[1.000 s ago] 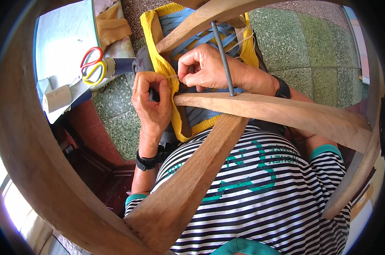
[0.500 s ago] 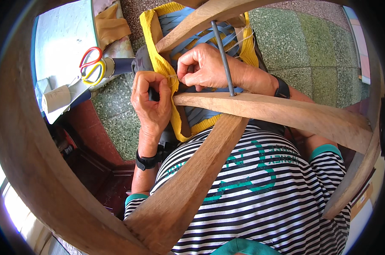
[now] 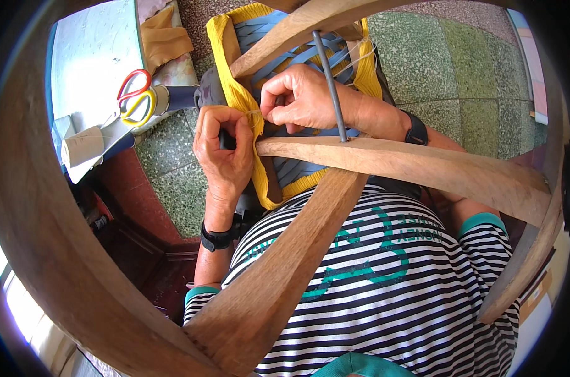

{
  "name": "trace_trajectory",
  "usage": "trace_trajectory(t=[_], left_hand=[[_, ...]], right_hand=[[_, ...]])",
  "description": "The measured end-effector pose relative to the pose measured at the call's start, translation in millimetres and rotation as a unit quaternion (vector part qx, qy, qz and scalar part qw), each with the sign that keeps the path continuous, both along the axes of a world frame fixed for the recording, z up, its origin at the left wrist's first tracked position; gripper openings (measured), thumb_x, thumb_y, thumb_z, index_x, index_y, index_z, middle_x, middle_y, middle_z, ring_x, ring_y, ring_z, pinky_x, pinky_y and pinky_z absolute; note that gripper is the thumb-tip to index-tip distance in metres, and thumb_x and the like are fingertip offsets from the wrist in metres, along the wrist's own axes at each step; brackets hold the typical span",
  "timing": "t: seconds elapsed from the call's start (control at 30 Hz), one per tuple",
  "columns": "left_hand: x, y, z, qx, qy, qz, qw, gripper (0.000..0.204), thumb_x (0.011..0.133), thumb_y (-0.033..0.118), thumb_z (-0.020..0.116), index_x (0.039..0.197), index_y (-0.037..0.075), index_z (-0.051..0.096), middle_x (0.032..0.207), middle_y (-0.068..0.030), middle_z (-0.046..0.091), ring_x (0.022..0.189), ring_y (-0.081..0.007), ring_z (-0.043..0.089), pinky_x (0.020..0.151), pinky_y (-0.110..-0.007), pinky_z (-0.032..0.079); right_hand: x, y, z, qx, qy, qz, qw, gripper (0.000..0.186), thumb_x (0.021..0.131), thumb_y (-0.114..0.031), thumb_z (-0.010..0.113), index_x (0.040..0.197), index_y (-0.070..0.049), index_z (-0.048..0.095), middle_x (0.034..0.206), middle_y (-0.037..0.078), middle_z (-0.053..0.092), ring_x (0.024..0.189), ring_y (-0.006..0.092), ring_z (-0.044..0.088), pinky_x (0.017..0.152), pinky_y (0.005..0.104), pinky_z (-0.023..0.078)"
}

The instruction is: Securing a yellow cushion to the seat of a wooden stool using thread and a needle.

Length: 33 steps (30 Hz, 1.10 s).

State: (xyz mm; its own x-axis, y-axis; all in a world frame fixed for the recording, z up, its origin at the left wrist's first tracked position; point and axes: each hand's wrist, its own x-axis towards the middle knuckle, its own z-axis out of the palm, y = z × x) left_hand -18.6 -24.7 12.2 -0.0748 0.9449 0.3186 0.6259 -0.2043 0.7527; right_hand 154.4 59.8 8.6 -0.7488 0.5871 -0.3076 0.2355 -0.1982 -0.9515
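Note:
A pale thread (image 3: 254, 113) runs between my two hands at the left edge of a yellow fabric cover (image 3: 239, 94). My left hand (image 3: 225, 146) is closed, its thumb and forefinger pinched on the thread against that edge. Just to its right, my right hand (image 3: 307, 99) is curled and pinches the other part of the thread; its inner fingers are partly hidden. The fabric wraps a wooden seat frame crossed by blue webbing straps (image 3: 263, 28). More loose thread hangs at the seat's right side.
Wooden chair bars (image 3: 410, 164) and a metal rod (image 3: 330, 85) cross close around my arms. At the left, scissors (image 3: 136, 103) with red and yellow handles and a spool of thread (image 3: 83, 146) lie on a light surface. Tan cloth (image 3: 165, 38) lies behind, above a tiled floor (image 3: 423, 63).
Both hands stay almost where they were, still pinching at the yellow edge. The right hand's fingers have shifted very slightly.

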Motion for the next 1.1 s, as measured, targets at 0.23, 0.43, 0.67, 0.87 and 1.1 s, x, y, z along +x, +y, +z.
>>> trace_trajectory(t=[0.23, 0.43, 0.67, 0.87, 1.1], left_hand=[[-0.1, 1.3, 5.3, -0.017, -0.01, 0.01, 1.0, 0.014, 0.077, -0.007, 0.063, 0.088, 0.002, 0.063, 0.074, -0.0049, 0.053, 0.059, -0.0113, 0.051, 0.055, -0.024, 0.042], [-1.6, 5.1, 6.1, -0.015, -0.002, 0.004, 1.0, 0.012, 0.075, -0.006, 0.067, 0.083, 0.002, 0.067, 0.075, -0.0045, 0.056, 0.06, -0.0101, 0.051, 0.056, -0.023, 0.041], [-5.1, 4.1, 0.5, -0.024, -0.049, 0.011, 0.998, 0.011, 0.075, -0.005, 0.068, 0.083, 0.002, 0.066, 0.075, -0.0028, 0.057, 0.061, -0.0084, 0.05, 0.057, -0.022, 0.041], [-4.5, 4.3, -0.9, -0.026, -0.062, 0.018, 0.998, 0.009, 0.076, -0.004, 0.068, 0.08, 0.002, 0.063, 0.075, -0.0024, 0.056, 0.061, -0.0081, 0.05, 0.056, -0.022, 0.041], [-3.7, 3.7, -1.9, -0.011, -0.044, 0.02, 0.999, 0.009, 0.076, -0.003, 0.068, 0.078, 0.003, 0.063, 0.074, -0.0022, 0.056, 0.06, -0.0083, 0.05, 0.056, -0.022, 0.041]], right_hand=[[2.4, -0.1, -3.6, -0.006, 0.027, 0.001, 1.0, 0.007, 0.081, -0.007, 0.063, 0.083, 0.0, 0.065, 0.071, 0.002, 0.064, 0.057, 0.0074, 0.06, 0.053, 0.021, 0.049], [2.8, 0.2, -3.5, 0.002, 0.033, 0.003, 0.999, 0.008, 0.083, -0.008, 0.063, 0.083, -0.001, 0.065, 0.071, 0.001, 0.063, 0.059, 0.0061, 0.059, 0.055, 0.0206, 0.05], [3.0, -0.2, -2.2, -0.001, 0.04, 0.0, 0.999, 0.008, 0.085, -0.01, 0.064, 0.084, -0.002, 0.065, 0.069, 0.0, 0.062, 0.059, 0.0057, 0.059, 0.055, 0.0205, 0.05], [2.8, 0.2, -1.8, 0.002, 0.035, -0.004, 0.999, 0.008, 0.085, -0.01, 0.063, 0.084, -0.002, 0.064, 0.069, 0.0, 0.062, 0.059, 0.0055, 0.058, 0.054, 0.0204, 0.049], [2.7, -0.1, -3.7, 0.003, 0.034, -0.003, 0.999, 0.007, 0.084, -0.009, 0.063, 0.083, -0.002, 0.064, 0.069, 0.0, 0.062, 0.058, 0.0057, 0.058, 0.054, 0.0203, 0.05]])
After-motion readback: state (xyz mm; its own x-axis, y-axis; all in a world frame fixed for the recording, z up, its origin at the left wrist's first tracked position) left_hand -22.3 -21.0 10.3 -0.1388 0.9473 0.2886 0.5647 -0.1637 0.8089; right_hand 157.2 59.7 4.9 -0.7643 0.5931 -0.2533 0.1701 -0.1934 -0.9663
